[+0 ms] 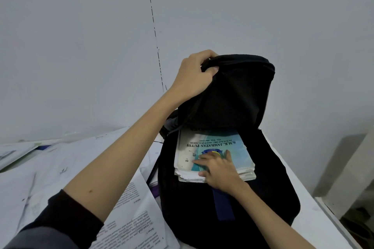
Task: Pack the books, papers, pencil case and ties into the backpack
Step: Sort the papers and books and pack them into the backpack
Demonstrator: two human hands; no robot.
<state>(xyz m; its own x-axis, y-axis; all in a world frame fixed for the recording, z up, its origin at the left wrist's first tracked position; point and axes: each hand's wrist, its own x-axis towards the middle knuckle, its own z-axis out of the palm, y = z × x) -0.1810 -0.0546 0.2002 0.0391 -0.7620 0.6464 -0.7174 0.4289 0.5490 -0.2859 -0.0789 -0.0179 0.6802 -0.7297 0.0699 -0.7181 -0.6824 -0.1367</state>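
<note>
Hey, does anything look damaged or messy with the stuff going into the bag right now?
Yes. The stack of books in the backpack mouth looks worn: the top cover is stained at its left side, and page edges under the right hand are ragged and uneven. Loose papers lie scattered beside the bag.

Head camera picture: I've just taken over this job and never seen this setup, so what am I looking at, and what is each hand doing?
There is no machine here, only a person's two bare hands. The single picture comes from a camera worn on the person's head, looking forward and down.

The left hand grips the raised top flap of a black backpack, holding it open. The right hand rests with its fingers spread on a stack of books, thumb at the stack's near edge; the stack is partly inside the backpack's opening, its top cover blue and white.

The backpack stands on a white table. Loose printed papers lie on the table to its left. I cannot make out a pencil case or ties.
</note>
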